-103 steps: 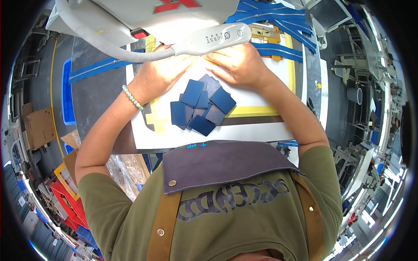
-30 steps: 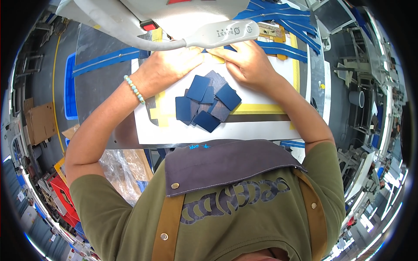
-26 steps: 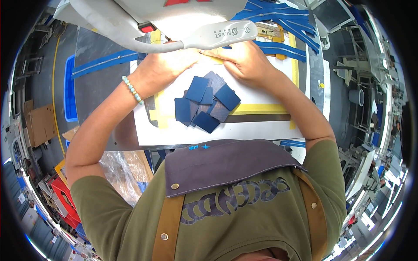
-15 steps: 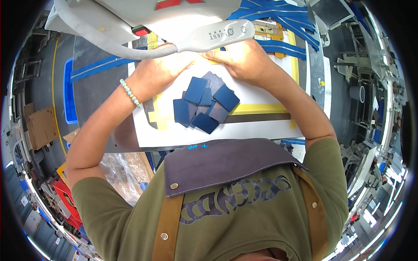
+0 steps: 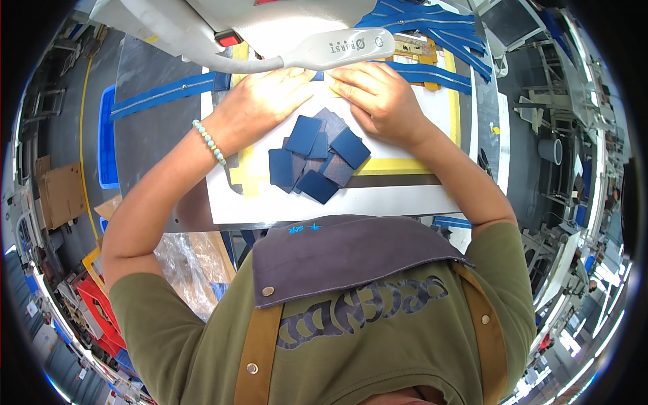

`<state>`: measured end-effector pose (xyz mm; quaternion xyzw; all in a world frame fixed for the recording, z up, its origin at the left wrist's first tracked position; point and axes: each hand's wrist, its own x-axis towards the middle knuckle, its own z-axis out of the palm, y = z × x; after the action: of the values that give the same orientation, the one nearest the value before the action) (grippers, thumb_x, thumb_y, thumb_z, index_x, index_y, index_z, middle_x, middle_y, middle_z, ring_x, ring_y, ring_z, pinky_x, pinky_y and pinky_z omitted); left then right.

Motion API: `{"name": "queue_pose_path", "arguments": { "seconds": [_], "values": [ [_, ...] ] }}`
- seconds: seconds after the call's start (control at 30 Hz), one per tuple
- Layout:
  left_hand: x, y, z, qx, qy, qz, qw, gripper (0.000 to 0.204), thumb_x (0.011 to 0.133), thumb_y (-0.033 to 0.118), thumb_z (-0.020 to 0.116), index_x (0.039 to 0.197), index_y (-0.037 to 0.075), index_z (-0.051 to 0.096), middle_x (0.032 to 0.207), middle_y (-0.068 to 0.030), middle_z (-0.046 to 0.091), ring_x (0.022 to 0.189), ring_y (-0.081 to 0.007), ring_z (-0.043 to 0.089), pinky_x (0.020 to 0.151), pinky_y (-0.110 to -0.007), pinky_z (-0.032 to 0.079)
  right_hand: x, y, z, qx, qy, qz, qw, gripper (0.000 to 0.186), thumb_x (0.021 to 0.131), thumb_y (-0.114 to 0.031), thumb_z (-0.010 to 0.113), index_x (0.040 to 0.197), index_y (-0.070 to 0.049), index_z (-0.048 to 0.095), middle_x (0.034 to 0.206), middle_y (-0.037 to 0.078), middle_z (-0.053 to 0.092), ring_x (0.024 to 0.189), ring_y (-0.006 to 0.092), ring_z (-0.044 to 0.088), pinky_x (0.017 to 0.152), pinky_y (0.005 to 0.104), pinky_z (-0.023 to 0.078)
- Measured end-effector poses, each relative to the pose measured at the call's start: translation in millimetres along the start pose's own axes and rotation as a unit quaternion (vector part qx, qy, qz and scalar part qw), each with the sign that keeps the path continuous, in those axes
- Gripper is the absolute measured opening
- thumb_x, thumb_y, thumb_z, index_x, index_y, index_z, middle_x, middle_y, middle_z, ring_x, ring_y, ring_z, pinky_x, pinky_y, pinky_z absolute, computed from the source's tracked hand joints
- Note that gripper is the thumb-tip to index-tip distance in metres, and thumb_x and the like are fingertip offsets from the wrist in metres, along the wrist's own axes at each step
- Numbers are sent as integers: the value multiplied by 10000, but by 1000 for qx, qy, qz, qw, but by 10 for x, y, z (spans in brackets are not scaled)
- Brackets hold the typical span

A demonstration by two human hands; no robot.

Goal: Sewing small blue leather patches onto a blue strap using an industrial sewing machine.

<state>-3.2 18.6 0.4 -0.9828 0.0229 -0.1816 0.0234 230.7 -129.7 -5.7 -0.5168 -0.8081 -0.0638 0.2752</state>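
Note:
My left hand (image 5: 273, 101), a beaded bracelet at its wrist, lies with fingers stretched out under the lamp. My right hand (image 5: 381, 101) faces it, fingers extended and slightly bent. A small blue piece (image 5: 318, 76) shows between the two sets of fingertips; glare washes out the contact. A blue zipper strip (image 5: 169, 93) runs from the left to my left hand, and another blue zipper strip (image 5: 432, 76) leaves beyond my right hand. Nearer my body lies a loose pile of blue rectangular patches (image 5: 317, 158), some showing a greyish side.
A white lamp head (image 5: 347, 48) hangs over my hands on a flexible neck, beside a pale machine head (image 5: 270, 27). More blue zipper strips (image 5: 439, 23) lie at the back right. A blue bin (image 5: 108, 138) stands left; crumpled clear plastic (image 5: 189, 270) sits below the table edge.
Both hands have shifted and their fingers now lie straighter. The left zipper strip has moved, and a dark patch at its end now shows beside my left hand. The patch pile stays put.

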Motion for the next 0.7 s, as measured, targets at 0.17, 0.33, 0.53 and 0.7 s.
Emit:
{"name": "queue_pose_path", "arguments": {
  "seconds": [0.17,0.33,0.53,0.7],
  "values": [
    [8,-2,40,-29,15,-11,999,270,885,75,678,1150,55,726,1232,-140,738,1160,-240,709,989,-364,573,-6,2,-16,-17,7,3,1000,259,775,-38,730,1030,-72,752,1157,79,730,1109,265,670,905,382,543],
    [31,-22,37,-42,5,-16,999,296,867,43,700,1162,55,731,1215,-140,744,1133,-242,718,963,-353,590,-13,21,-5,-23,14,1,1000,224,789,-57,739,1011,-82,757,1144,82,733,1101,271,671,893,384,546],
    [54,-4,-32,-44,8,-9,999,313,877,51,670,1185,43,722,1224,-142,740,1138,-252,715,979,-350,584,4,14,10,-21,13,-1,1000,223,788,-41,737,1009,-67,762,1123,90,742,1097,280,684,908,395,550],
    [23,-1,-32,-40,8,-10,999,325,875,62,661,1193,34,719,1226,-136,737,1156,-249,704,1017,-350,565,20,-10,6,-14,6,4,1000,233,781,-23,732,1009,-61,768,1113,101,746,1082,284,695,918,400,552]
  ]
}}
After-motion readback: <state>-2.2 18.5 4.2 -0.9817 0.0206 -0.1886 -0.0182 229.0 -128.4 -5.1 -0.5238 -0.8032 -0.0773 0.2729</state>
